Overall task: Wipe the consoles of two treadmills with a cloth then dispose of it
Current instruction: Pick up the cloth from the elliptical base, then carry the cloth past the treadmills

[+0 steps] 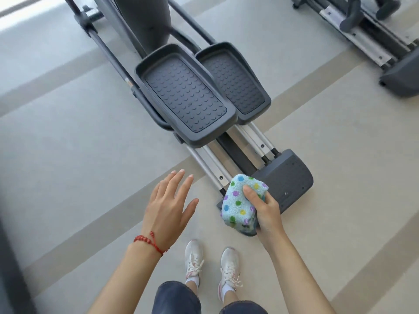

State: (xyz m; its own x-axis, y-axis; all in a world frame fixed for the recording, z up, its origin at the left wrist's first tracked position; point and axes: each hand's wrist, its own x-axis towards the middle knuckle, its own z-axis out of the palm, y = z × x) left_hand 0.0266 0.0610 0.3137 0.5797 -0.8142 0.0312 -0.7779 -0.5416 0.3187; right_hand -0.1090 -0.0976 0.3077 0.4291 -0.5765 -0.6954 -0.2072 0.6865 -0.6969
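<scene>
My right hand [264, 207] grips a folded light-blue cloth [238, 202] with coloured dots, thumb across its top, held in the air above the floor. My left hand [170, 205] hovers beside it with fingers spread and straight, holding nothing; a red bead bracelet is on that wrist. Directly ahead stands a dark grey exercise machine with two studded foot pedals [186, 94] on silver rails and a rear base block [288, 177]. No console is in view.
A second machine [385, 46] stands at the upper right. A dark edge runs down the far left [9, 268]. The floor is pale grey and beige in broad stripes [68, 155]. My white shoes [213, 266] stand just behind the first machine's base.
</scene>
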